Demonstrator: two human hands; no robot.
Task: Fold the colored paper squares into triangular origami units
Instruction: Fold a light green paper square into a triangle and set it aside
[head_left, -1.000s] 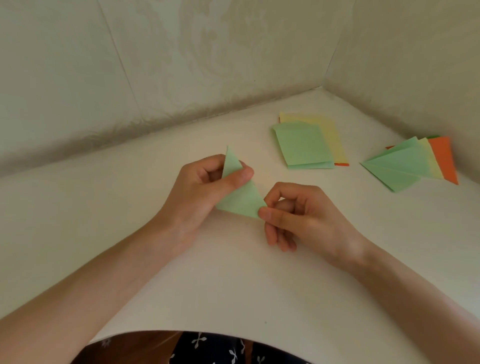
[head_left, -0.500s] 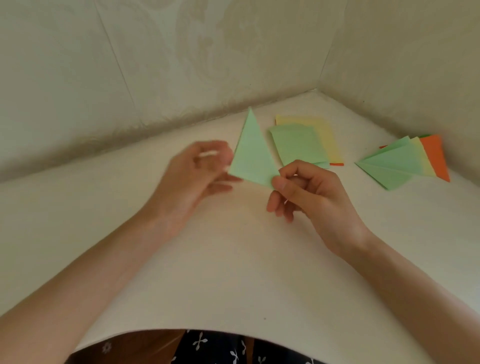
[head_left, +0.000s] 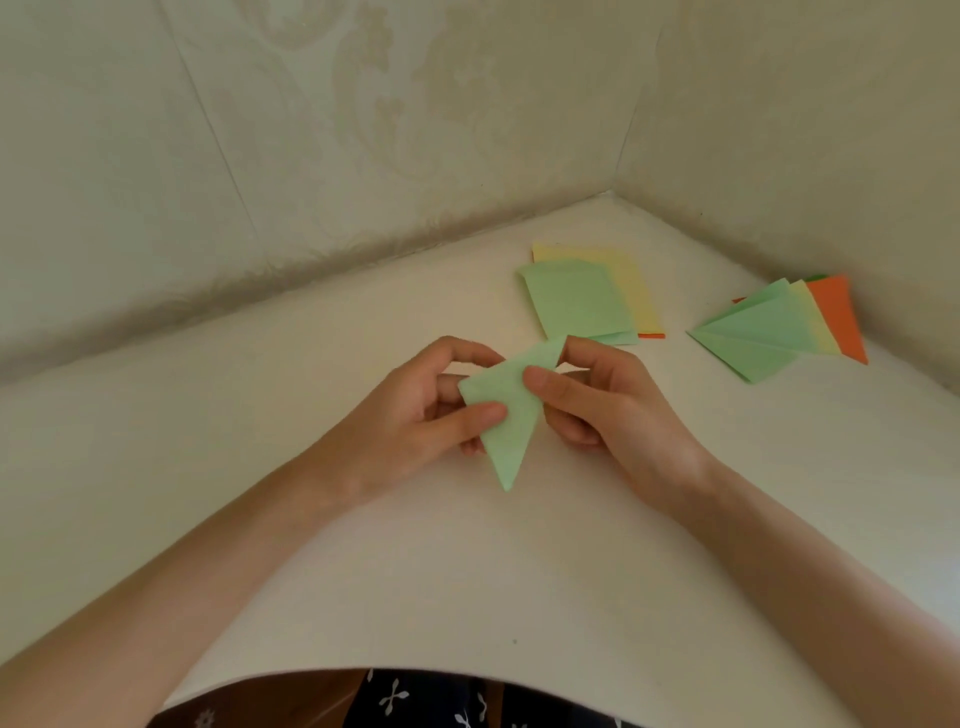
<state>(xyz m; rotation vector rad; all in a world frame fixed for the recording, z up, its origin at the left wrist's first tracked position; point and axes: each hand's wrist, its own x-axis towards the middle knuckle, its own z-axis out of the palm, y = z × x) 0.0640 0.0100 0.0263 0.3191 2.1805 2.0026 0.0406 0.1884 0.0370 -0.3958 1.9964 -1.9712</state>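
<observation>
A light green folded paper triangle (head_left: 506, 415) is held above the white table, its long point facing down towards me. My left hand (head_left: 415, 415) pinches its left edge between thumb and fingers. My right hand (head_left: 597, 400) pinches its upper right part, thumb on the front face and forefinger at the top corner. A stack of flat paper squares (head_left: 576, 301), green on top of yellow with an orange edge showing, lies beyond my hands. A fanned pile of folded triangles (head_left: 769, 332), green, yellow and orange, lies at the right.
The white table (head_left: 467, 571) runs into a corner between two pale patterned walls (head_left: 363, 130). Its curved front edge sits close to my body, where dark flowered cloth (head_left: 441, 701) shows below it.
The green triangle has turned over: half a second ago its point stood up in my right hand alone; now it points down and both hands pinch it.
</observation>
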